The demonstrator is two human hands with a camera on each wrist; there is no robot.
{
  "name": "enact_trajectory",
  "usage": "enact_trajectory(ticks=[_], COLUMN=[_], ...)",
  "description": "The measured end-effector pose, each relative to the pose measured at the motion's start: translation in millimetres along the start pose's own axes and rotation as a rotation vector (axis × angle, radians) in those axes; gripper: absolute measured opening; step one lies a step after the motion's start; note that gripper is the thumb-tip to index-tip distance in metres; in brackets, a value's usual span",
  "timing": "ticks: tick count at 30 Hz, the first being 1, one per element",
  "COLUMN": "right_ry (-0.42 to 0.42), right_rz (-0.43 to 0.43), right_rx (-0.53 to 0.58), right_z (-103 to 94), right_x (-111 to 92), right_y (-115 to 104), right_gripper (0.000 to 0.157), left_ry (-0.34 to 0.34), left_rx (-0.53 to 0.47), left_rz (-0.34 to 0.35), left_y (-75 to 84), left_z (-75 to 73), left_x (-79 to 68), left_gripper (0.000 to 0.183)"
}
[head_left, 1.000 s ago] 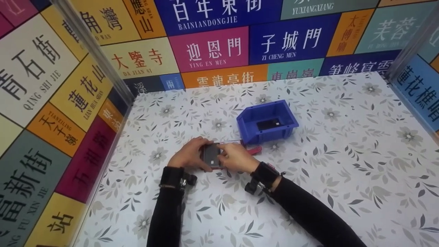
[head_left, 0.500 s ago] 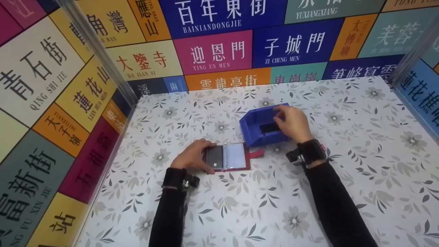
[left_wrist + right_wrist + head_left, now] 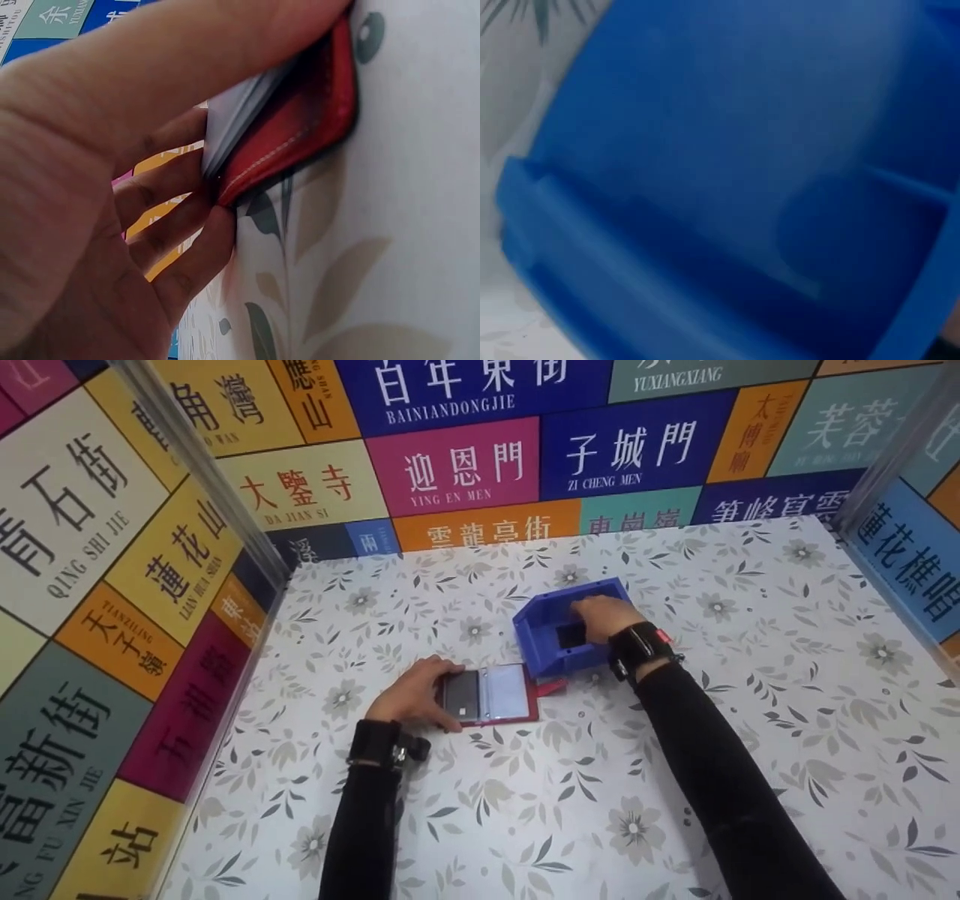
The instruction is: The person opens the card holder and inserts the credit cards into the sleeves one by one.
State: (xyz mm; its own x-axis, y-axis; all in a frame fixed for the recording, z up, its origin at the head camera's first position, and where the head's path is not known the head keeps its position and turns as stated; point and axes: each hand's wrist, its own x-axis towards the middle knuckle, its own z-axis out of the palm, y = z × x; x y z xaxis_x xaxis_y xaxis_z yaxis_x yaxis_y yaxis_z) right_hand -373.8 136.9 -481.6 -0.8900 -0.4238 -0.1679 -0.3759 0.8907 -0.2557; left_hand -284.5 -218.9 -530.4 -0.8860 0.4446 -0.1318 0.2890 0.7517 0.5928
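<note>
A red card holder [image 3: 532, 706] lies spread on the table in the head view. Its left side carries a dark grey card [image 3: 460, 690] with a small chip mark, and its right side a clear sleeve [image 3: 505, 691]. My left hand [image 3: 411, 691] holds the left edge between thumb and fingers. The left wrist view shows the fingers on the red cover [image 3: 300, 139] beside several clear sleeves [image 3: 244, 120]. My right hand [image 3: 606, 619] reaches into a blue bin [image 3: 541, 658], over a black card [image 3: 570, 636]. Its fingertips are hidden, so any grip on that card cannot be seen.
The bin wall [image 3: 630, 255] fills much of the right wrist view. A red strap [image 3: 552, 687] sticks out from the holder towards the bin. Flower-patterned cloth [image 3: 637, 825] covers the table. Panels with printed signs [image 3: 465, 465] stand at the back and sides.
My right hand has left the card holder, moved right to the bin and then lowered into it. The holder's right sleeve has come into sight. My left hand stays on the holder.
</note>
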Motion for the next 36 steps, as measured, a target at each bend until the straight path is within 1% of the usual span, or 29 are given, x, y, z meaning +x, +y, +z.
enact_trajectory(ticks=[3, 7, 8, 11, 13, 17, 19, 22, 24, 26, 27, 28, 30, 31, 32, 34, 36], right_ry=[0.011, 0.046, 0.059, 0.105, 0.145, 0.219, 0.242, 0.247, 0.238, 0.246, 0.262, 0.291, 0.385, 0.432, 0.476, 0.549, 0.59], right_rz=[0.001, -0.007, -0.011, -0.02, -0.041, -0.073, -0.084, -0.119, -0.151, -0.16, -0.153, -0.144, -0.135, -0.131, -0.142, -0.156, -0.174], right_rx=[-0.049, -0.126, -0.136, -0.157, -0.154, -0.105, -0.082, -0.087, -0.087, -0.054, -0.015, 0.034, 0.174, 0.269, 0.389, 0.627, 0.891], right_z=[-0.1, 2.3, 3.6, 7.1, 7.8, 4.2, 0.5, -4.3, -6.5, -8.0, -8.3, -8.7, -7.5, -5.3, -2.5, 3.5, 9.0], right_x=[1, -1, -1, -1, 0, 2, 3, 2, 1, -2, -4, -6, -11, -15, -18, -25, -31], right_y=[-4, -7, -7, -5, -4, -3, -5, -7, -8, -7, -6, -4, -1, 1, 3, 6, 11], right_gripper=[0.037, 0.018, 0.019, 0.031, 0.032, 0.019, 0.021, 0.02, 0.016, 0.01, 0.009, 0.013, 0.026, 0.032, 0.035, 0.039, 0.04], left_ry=[-0.002, -0.007, -0.009, -0.011, -0.014, -0.013, -0.007, -0.006, -0.008, -0.014, -0.015, -0.014, -0.007, -0.005, -0.002, 0.001, 0.0], left_rx=[0.008, 0.011, 0.01, 0.004, 0.003, -0.005, -0.011, -0.016, -0.019, -0.019, -0.017, -0.017, -0.012, -0.008, -0.003, 0.002, 0.007], left_rz=[0.003, 0.007, 0.006, 0.007, 0.009, 0.002, -0.003, -0.012, -0.016, -0.023, -0.022, -0.019, -0.01, -0.003, 0.006, 0.022, 0.024], left_y=[-0.2, 0.0, -0.2, -0.9, -1.3, -2.2, -2.6, -2.7, -1.9, -1.0, -0.7, -0.2, 0.3, 0.3, 0.3, 0.5, 0.5], left_z=[-0.7, -0.2, 0.4, 1.6, 1.7, 0.6, 0.2, -0.1, -0.1, -0.6, -0.9, -1.4, -3.0, -3.0, -3.0, -2.9, -2.0], left_x=[0.9, 1.6, 1.5, 1.4, 1.2, -0.1, -0.8, -1.8, -2.3, -2.3, -2.2, -2.1, -1.6, -1.6, -1.5, -1.4, -1.1], left_gripper=[0.102, 0.102, 0.102, 0.102, 0.102, 0.102, 0.103, 0.103, 0.104, 0.104, 0.104, 0.104, 0.104, 0.103, 0.103, 0.102, 0.102])
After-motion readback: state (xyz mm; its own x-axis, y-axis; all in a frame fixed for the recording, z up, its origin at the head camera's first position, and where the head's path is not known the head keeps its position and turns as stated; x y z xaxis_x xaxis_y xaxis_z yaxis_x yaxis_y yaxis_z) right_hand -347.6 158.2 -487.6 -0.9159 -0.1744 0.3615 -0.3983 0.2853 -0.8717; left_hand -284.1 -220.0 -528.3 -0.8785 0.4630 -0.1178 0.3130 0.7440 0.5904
